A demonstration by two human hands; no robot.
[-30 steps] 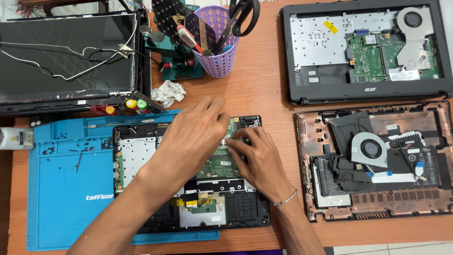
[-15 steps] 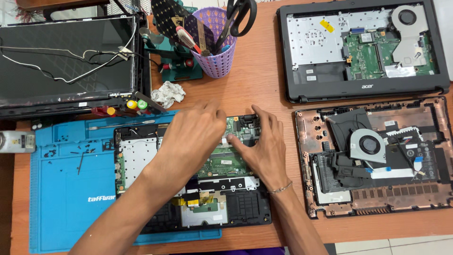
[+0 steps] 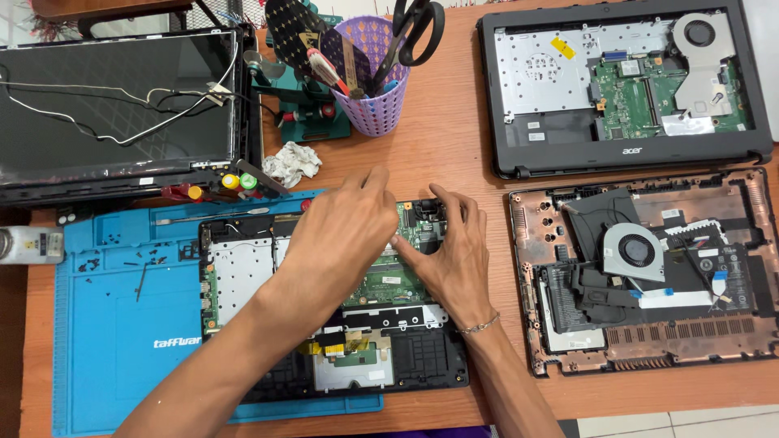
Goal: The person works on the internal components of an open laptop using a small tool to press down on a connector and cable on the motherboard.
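An opened black laptop base lies on a blue work mat, with its green circuit board exposed. My left hand lies flat over the board's upper middle, fingers stretched toward the top edge. My right hand rests beside it on the board's right part, fingers curled at the black part in the top right corner. Whether either hand pinches anything is hidden under the fingers. A bracelet sits on my right wrist.
A copper-coloured laptop shell with a fan lies to the right, another open laptop base behind it. A bare screen panel is at the back left. A purple tool cup with scissors, crumpled tissue and screwdrivers stand behind the mat.
Both hands have shifted a little toward the board's top edge, and my right hand's fingers have curled onto the top right corner.
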